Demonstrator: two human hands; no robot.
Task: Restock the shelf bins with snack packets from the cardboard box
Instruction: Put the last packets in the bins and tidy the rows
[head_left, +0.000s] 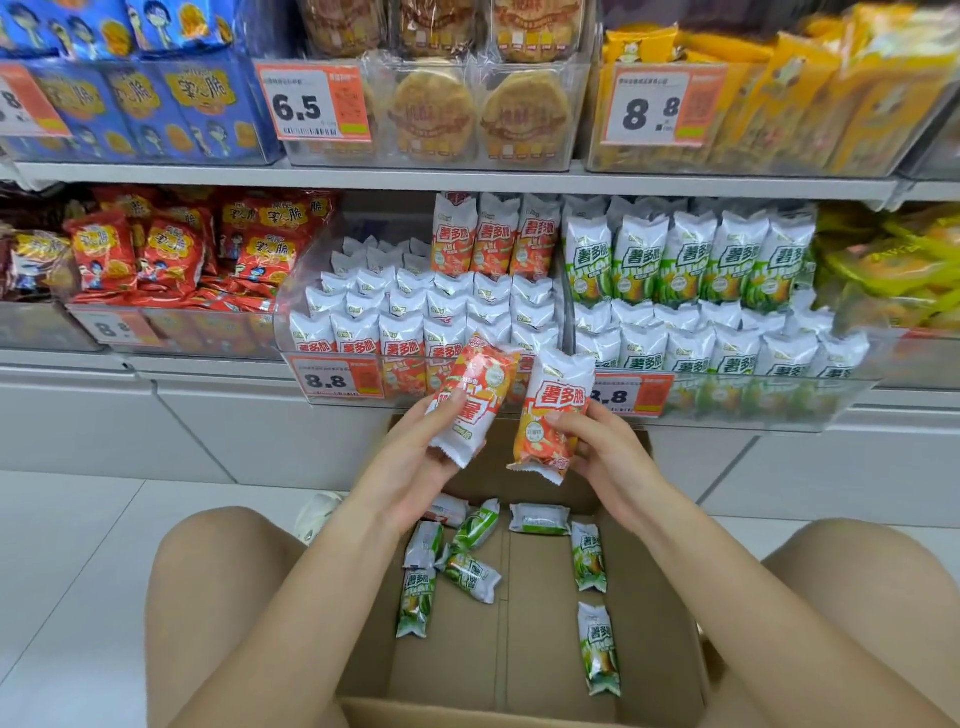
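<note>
With the left hand (415, 447) gripping one orange-and-white snack packet (470, 400) and the right hand (597, 447) another (553, 415) — both above the brown cardboard box (519, 623) — stand each upright, label forward, in the clear orange-packet shelf bin (332, 358) — not among the green.

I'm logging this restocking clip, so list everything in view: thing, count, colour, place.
Orange-and-white snack packets: two, one in each hand, above the box.
Brown cardboard box: one, open, on the floor between the knees.
Green-and-white snack packets: about eight, loose in the box.
Clear orange-packet bin: one, middle shelf, partly filled.
Clear green-packet bin: one, to its right, full.
Red snack packets: many, middle shelf left.
Blue snack bags: several, top left.
Round pastries: several, top centre.
Yellow packets: many, top right.
Left hand: holds a packet.
Right hand: holds a packet.
</note>
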